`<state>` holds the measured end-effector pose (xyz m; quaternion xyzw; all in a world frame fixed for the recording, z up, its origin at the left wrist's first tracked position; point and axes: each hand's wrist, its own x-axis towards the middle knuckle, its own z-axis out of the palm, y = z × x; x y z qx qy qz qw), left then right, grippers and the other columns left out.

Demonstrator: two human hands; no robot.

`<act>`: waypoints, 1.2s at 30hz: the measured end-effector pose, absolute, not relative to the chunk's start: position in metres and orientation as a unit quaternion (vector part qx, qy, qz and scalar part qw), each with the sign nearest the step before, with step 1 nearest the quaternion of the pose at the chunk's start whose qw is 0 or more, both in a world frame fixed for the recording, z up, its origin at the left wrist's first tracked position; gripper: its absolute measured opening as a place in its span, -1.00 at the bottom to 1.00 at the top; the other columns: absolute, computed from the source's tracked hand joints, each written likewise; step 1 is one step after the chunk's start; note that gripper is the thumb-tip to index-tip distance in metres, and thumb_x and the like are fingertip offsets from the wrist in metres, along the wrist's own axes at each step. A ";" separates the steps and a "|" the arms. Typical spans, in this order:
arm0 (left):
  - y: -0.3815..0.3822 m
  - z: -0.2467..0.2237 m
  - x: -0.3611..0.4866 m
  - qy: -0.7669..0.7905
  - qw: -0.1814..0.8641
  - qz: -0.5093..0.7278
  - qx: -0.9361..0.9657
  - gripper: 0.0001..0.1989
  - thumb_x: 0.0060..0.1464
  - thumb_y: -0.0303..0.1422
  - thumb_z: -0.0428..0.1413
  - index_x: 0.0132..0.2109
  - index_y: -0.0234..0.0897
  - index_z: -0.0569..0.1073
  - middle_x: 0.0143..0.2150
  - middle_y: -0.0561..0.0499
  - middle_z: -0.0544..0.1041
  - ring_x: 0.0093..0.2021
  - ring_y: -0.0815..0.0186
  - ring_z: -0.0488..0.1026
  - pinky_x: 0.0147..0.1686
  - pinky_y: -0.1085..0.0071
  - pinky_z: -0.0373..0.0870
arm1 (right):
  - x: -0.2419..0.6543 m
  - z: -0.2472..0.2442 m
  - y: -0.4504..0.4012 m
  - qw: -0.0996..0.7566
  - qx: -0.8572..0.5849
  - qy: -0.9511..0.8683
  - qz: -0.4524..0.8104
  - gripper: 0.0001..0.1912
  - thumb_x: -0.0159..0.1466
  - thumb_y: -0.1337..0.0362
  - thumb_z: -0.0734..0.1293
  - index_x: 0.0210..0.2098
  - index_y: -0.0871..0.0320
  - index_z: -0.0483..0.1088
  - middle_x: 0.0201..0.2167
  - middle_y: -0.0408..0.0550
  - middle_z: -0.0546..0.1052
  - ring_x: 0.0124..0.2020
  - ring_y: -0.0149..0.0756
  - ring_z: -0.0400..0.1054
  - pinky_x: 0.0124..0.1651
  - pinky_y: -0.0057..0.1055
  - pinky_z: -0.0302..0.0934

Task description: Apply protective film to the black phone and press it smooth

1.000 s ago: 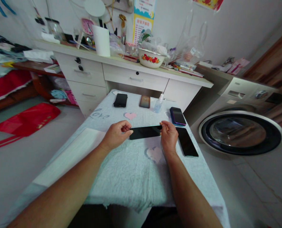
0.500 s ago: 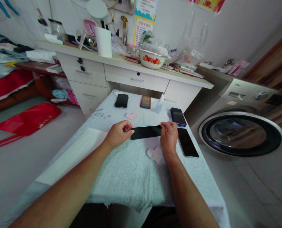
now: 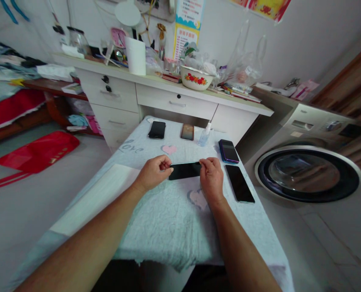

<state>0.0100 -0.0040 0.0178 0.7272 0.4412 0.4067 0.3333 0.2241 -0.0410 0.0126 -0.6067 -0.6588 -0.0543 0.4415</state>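
Note:
A black smartphone (image 3: pixel 184 171) is held sideways between my hands, low over the cloth-covered table, its dark screen facing up. My left hand (image 3: pixel 155 171) pinches its left end with thumb and fingers. At the other end my right hand (image 3: pixel 211 175) grips the upper right corner, its fingers hiding that end. Whether the phone touches the cloth I cannot tell. Just right of my right hand lies a second black phone (image 3: pixel 240 183), flat on the cloth. Behind that one is a phone with a purple-blue edge (image 3: pixel 229 151).
At the table's far side are another dark phone (image 3: pixel 157 130), a small blurred brownish item (image 3: pixel 187 132) and a clear spray bottle (image 3: pixel 204 135). A white strip (image 3: pixel 95 198) lies along the left. Beyond stand a white desk (image 3: pixel 162 97) and a washing machine (image 3: pixel 302 162).
My right hand has shifted left along the phone, closer to my left hand, and covers more of its right end. The whole view has shifted slightly.

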 end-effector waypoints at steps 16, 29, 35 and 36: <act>-0.005 0.016 0.010 0.425 0.324 0.410 0.739 -0.92 -0.11 -0.39 0.13 -0.40 -0.27 0.37 -0.49 0.13 0.38 -0.45 0.42 0.32 -0.39 0.48 0.29 | 0.249 0.056 -0.034 0.213 -0.663 -0.712 -0.085 -0.74 0.23 0.46 0.20 -0.43 0.17 0.51 -0.41 -0.01 0.39 -0.42 -0.31 0.28 -0.31 -0.40 0.12; -0.005 0.019 0.009 0.428 0.316 0.401 0.746 -0.94 -0.11 -0.43 0.12 -0.42 -0.27 0.37 -0.49 0.13 0.38 -0.44 0.41 0.32 -0.37 0.47 0.31 | 0.227 0.042 -0.040 0.315 -0.615 -0.720 -0.065 -0.74 0.28 0.41 0.17 -0.32 0.13 0.50 -0.30 -0.02 0.41 -0.33 -0.30 0.33 -0.25 -0.42 0.18; -0.005 0.018 0.010 0.428 0.311 0.400 0.748 -0.95 -0.11 -0.43 0.12 -0.41 -0.26 0.37 -0.48 0.13 0.39 -0.43 0.41 0.33 -0.37 0.48 0.30 | 0.233 0.038 -0.040 0.348 -0.593 -0.725 -0.046 -0.75 0.29 0.39 0.17 -0.26 0.15 0.49 -0.29 -0.02 0.43 -0.30 -0.30 0.34 -0.20 -0.41 0.21; -0.005 0.018 0.010 0.430 0.311 0.400 0.747 -0.95 -0.11 -0.43 0.12 -0.41 -0.26 0.37 -0.48 0.12 0.38 -0.43 0.41 0.32 -0.37 0.48 0.30 | 0.235 0.038 -0.040 0.350 -0.597 -0.721 -0.045 -0.75 0.29 0.38 0.17 -0.26 0.15 0.50 -0.29 -0.02 0.43 -0.30 -0.30 0.34 -0.19 -0.41 0.21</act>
